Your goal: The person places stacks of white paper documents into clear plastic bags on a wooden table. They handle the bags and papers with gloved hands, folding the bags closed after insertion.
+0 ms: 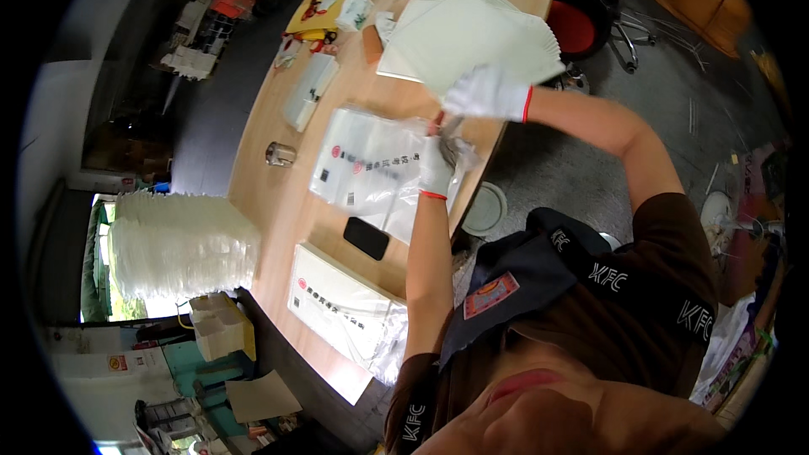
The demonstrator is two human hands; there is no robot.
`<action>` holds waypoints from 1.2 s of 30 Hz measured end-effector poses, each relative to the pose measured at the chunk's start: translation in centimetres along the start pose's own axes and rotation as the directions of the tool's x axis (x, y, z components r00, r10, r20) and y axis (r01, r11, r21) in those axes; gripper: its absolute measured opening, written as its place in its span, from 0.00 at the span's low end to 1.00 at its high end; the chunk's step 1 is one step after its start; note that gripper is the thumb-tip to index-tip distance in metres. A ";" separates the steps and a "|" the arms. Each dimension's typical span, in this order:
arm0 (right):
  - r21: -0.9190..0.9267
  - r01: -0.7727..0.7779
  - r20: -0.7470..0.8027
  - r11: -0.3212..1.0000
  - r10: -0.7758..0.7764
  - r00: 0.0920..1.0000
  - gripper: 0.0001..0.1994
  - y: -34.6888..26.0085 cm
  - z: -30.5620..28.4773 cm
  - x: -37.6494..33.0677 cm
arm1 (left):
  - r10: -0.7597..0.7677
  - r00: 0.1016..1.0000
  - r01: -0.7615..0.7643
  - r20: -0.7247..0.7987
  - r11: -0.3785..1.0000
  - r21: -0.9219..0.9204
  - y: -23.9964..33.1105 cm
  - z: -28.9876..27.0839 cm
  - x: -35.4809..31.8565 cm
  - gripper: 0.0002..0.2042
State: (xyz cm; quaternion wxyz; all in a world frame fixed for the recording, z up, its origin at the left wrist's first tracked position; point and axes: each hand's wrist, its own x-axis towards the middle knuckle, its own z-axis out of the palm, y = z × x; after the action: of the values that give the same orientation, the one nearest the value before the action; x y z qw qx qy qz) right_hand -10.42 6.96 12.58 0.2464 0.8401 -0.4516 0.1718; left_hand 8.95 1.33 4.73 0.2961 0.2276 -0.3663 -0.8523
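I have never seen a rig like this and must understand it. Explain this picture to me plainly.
There is no machine here: each grip is a person's own hand in a white glove. The one picture comes from a wide fisheye camera on that person's head, looking down, so straight edges bend.

On the wooden table lie a fan of pale sheets, two plastic-wrapped packets, a black phone and a small glass.

The left grip is at the clear wrapping of the farther packet; how firmly it holds is unclear. The right grip is blurred beside the sheets, so I cannot tell whether it holds anything.
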 end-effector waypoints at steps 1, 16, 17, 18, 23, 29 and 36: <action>0.103 -0.002 -0.034 0.995 0.006 0.999 0.08 -3.0 -1.2 -0.3 | -0.112 0.993 0.114 0.025 0.972 -0.206 0.1 -1.3 0.6 0.22; 0.763 -0.633 0.526 -0.131 0.694 0.491 0.25 -10.8 1.3 -4.8 | -0.013 0.973 0.228 -0.231 -0.112 0.967 1.1 7.7 -8.1 0.29; 0.647 -0.763 0.545 0.016 0.690 0.476 0.27 -11.2 1.0 -4.0 | 0.052 0.973 0.233 -0.227 -0.197 0.952 -0.6 9.7 -8.6 0.32; 0.631 -0.765 0.592 -0.131 0.719 0.364 0.29 -11.2 0.2 -3.7 | 0.090 0.983 0.172 -0.158 -0.179 0.969 -1.0 9.2 -8.8 0.33; 0.643 -0.696 0.373 0.319 0.664 0.649 0.20 -8.9 -0.4 -7.1 | 0.124 0.992 -0.069 -0.040 0.761 0.645 2.3 2.5 -9.6 0.28; 0.396 -0.352 0.324 0.848 0.229 0.918 0.15 -8.4 -9.7 -5.4 | 0.275 0.959 -0.258 0.066 0.947 -0.189 13.4 -4.7 -14.7 0.22; 0.398 -0.280 0.618 0.874 -0.029 0.786 0.14 -10.1 -5.3 -1.4 | 0.329 0.939 -0.176 0.096 0.221 0.959 5.8 5.5 -19.0 0.22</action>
State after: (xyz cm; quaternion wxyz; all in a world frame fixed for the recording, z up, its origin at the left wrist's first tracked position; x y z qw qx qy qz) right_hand -2.99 15.64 13.64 -0.1341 0.8511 -0.5075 0.0141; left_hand 21.26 13.57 15.86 0.2548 0.3504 -0.8169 -0.3808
